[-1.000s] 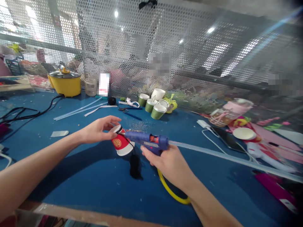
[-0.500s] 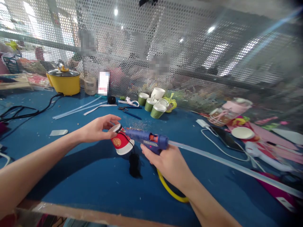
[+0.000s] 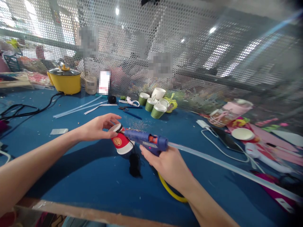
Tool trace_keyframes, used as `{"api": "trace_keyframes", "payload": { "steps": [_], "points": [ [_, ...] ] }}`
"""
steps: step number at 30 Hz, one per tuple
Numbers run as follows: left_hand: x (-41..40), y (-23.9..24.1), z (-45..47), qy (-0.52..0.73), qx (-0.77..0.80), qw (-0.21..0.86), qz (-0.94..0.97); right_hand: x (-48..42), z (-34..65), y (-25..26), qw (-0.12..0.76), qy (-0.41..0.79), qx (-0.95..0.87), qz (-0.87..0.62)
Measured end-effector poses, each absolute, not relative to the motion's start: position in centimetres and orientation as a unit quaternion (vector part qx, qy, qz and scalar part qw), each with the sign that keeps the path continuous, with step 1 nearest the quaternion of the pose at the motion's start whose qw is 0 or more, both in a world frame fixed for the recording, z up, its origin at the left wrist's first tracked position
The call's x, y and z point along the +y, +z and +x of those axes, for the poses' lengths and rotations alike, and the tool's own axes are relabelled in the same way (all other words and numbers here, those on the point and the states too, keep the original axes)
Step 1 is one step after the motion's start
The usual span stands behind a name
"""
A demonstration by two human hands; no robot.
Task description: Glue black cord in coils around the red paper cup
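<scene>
My left hand (image 3: 101, 127) is closed on a small red and white paper cup (image 3: 120, 143), thumb and fingers at its upper end. The cup is tilted above the blue table, with a gold round print on its side. A black cord (image 3: 117, 127) lies over the cup's top, and from it hangs a fuzzy black tuft (image 3: 134, 165). My right hand (image 3: 171, 164) is wrapped round a blue hot glue gun (image 3: 144, 138) with a small red light lit. Its nozzle meets the cord at the cup's top edge. A long clear glue stick (image 3: 213, 160) runs out of the gun's back.
Behind the hands stand several green and white cups (image 3: 159, 110), pliers (image 3: 130, 112), a black pompom (image 3: 112, 99) and a yellow pot (image 3: 65, 82). Right of them lie a phone (image 3: 226, 137), a white cable and a pale disc (image 3: 243, 134). A perforated metal screen (image 3: 132, 41) closes the back.
Hardly anything differs. The cup, both hands and the glue gun keep their places, with the nozzle still at the cup's top edge; the view has shifted very slightly.
</scene>
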State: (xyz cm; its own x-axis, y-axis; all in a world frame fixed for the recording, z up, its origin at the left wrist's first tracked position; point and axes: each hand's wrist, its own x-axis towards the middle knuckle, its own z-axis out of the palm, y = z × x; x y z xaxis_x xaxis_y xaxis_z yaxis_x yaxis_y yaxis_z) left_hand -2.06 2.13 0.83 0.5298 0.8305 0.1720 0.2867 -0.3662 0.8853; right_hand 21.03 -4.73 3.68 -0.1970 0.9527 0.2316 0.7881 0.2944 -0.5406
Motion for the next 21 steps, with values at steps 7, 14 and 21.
{"api": "trace_keyframes", "payload": {
  "steps": [7,14,21],
  "points": [
    [2.08,0.91,-2.13,0.317,0.365,0.434,0.761,-4.8,21.05,3.8,0.274,0.145,-0.759,-0.573],
    [2.13,0.82,-2.18,0.321,0.359,0.441,0.758,-4.55,21.1,3.94,0.272,0.151,-0.753,-0.58],
    [2.14,0.87,-2.32,0.315,0.34,0.458,0.759,-4.71,21.23,3.83,0.271,0.164,-0.748,-0.583]
  ]
}}
